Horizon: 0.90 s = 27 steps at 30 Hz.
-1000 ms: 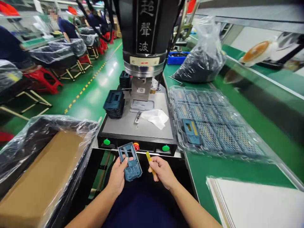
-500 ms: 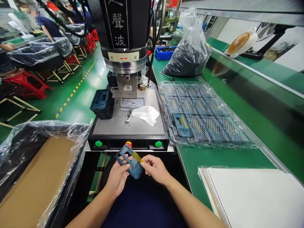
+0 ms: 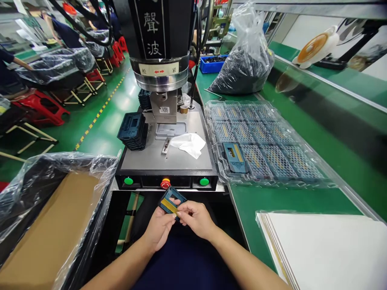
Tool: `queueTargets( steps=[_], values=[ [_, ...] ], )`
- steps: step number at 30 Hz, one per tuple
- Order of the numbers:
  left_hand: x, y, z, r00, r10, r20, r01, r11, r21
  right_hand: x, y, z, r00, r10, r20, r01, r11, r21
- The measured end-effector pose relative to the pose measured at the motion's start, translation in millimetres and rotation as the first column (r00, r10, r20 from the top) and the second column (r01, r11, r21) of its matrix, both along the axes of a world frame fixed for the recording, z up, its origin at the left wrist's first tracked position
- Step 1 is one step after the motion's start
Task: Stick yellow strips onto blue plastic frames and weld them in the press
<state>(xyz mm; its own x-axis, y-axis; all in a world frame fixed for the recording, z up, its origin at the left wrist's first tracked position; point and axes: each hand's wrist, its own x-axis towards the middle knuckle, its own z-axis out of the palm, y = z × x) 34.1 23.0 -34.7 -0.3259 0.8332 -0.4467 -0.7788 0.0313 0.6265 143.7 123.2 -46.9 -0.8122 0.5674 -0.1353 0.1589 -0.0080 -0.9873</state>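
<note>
My left hand [image 3: 159,227] grips a dark blue plastic frame [image 3: 172,199] from below, tilted in front of my lap. My right hand [image 3: 195,217] pinches a small yellow strip [image 3: 168,205] that lies against the frame's face. Both hands are closed and meet just below the press's red button [image 3: 165,183]. A stack of the same blue frames [image 3: 133,131] stands on the press plate at the left. One blue frame with a yellow strip [image 3: 234,157] lies in the clear plastic tray [image 3: 272,169] to the right.
The ultrasonic press [image 3: 161,60] stands ahead with two green buttons [image 3: 128,181] and a white cloth [image 3: 189,143] on its plate. A plastic-lined cardboard box [image 3: 45,225] is at my left, white sheets [image 3: 326,249] at my right, a bag of dark parts [image 3: 242,72] behind. Other people work at far left.
My right hand has brought the yellow strip from beside the frame onto its face. The left hand has turned the frame and both hands have closed together.
</note>
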Motion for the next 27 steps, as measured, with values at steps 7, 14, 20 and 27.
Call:
queueTargets(
  steps=[7, 14, 20, 27],
  values=[
    [5, 4, 1.1, 0.996, -0.004, -0.088, -0.005, 0.995, -0.103, 1, 2, 1.0, 0.999, 0.044, 0.008, -0.044, 0.998, 0.049],
    [6, 4, -0.1, 0.978, -0.030, -0.205, -0.011, 0.981, -0.195, 4, -1, 6.9, 0.998, 0.056, 0.004, -0.053, 0.925, 0.377],
    [8, 7, -16.7, 0.979, 0.026, -0.200, -0.077, 0.964, -0.254, 5, -6, -0.5, 0.999, 0.034, -0.025, -0.016, 0.848, 0.530],
    [5, 10, -27.9, 0.976, 0.177, -0.130, -0.207, 0.937, -0.280, 9, -3, -4.6, 0.999, -0.032, -0.039, 0.050, 0.672, 0.739]
  ],
)
